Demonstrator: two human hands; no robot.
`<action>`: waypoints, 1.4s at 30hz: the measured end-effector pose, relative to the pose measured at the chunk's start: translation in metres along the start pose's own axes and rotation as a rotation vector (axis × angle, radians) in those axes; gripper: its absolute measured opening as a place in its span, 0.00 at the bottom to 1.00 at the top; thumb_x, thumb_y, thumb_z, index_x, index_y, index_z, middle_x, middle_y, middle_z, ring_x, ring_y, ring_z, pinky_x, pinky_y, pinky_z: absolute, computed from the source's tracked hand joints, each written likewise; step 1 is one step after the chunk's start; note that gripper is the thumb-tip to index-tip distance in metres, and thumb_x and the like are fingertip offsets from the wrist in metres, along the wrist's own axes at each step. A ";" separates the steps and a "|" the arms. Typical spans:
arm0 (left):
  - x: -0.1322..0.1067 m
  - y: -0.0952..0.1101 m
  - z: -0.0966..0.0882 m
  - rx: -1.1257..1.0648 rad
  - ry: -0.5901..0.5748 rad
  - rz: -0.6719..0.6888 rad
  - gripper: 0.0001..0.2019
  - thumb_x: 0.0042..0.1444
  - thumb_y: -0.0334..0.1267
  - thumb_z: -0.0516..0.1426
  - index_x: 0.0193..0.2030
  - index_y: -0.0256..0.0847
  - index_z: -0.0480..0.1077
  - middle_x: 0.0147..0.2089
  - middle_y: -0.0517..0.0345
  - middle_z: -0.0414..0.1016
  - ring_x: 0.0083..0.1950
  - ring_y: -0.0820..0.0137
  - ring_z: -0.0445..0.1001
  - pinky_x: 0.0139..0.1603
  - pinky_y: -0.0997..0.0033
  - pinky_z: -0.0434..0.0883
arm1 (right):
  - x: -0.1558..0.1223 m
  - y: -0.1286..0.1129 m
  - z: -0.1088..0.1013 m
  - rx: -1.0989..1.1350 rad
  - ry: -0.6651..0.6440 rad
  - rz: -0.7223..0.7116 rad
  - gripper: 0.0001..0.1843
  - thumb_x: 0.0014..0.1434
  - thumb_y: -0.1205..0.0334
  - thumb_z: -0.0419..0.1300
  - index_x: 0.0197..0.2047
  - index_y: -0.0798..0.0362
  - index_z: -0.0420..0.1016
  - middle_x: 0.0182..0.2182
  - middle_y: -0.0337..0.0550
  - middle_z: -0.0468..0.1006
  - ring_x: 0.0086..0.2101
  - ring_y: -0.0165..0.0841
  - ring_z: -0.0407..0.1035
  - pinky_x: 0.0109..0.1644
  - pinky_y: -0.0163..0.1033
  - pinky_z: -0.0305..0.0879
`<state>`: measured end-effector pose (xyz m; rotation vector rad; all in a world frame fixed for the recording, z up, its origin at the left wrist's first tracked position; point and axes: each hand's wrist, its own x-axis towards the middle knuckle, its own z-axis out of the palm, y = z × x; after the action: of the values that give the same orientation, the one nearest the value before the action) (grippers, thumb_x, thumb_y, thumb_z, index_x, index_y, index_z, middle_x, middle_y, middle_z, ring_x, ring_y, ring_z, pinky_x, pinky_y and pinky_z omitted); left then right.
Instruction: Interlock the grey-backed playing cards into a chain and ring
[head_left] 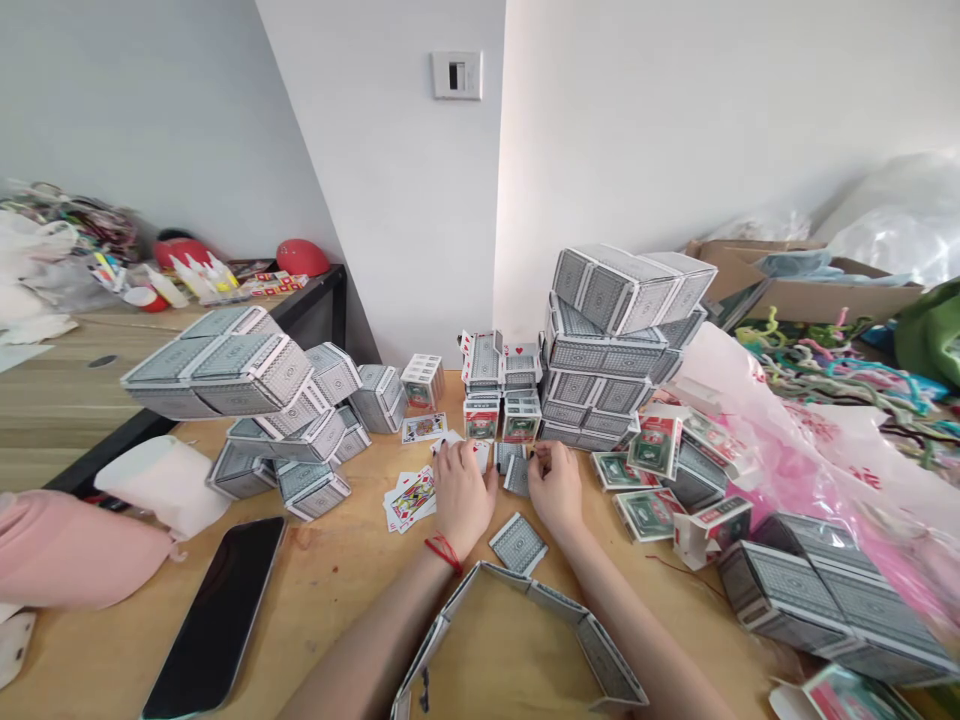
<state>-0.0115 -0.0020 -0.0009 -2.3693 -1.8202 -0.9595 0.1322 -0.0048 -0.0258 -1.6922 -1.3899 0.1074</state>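
Observation:
Both hands rest on a wooden table in front of stacked packs of playing cards. My left hand [463, 492], with a red string at the wrist, is curled over a few cards [480, 452]. My right hand [556, 484] is curled too, pinching grey-backed cards [516, 470] between the hands. A single grey-backed card [518, 543] lies face down just behind my hands. Face-up cards [411, 497] are fanned to the left. Small card boxes [501, 400] stand right beyond my fingers.
Large wrapped card bricks are piled at left [225, 375] and at right [615, 330], with more at the near right [817, 595]. A black phone [217, 615] lies near left. A folded card-box tray [525, 640] sits between my forearms. Pink plastic [787, 440] and yarn lie at right.

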 end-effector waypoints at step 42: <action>0.003 0.004 -0.009 -0.366 0.046 0.257 0.23 0.48 0.33 0.56 0.52 0.40 0.56 0.58 0.44 0.53 0.60 0.58 0.54 0.56 0.51 0.60 | 0.005 -0.004 0.000 0.743 -0.269 0.250 0.18 0.43 0.56 0.63 0.38 0.52 0.67 0.29 0.39 0.71 0.25 0.30 0.64 0.30 0.35 0.62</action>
<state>-0.0119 -0.0041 0.0093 -2.6660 -1.3736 -1.3954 0.1312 -0.0012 -0.0209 -1.2265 -1.1105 0.9057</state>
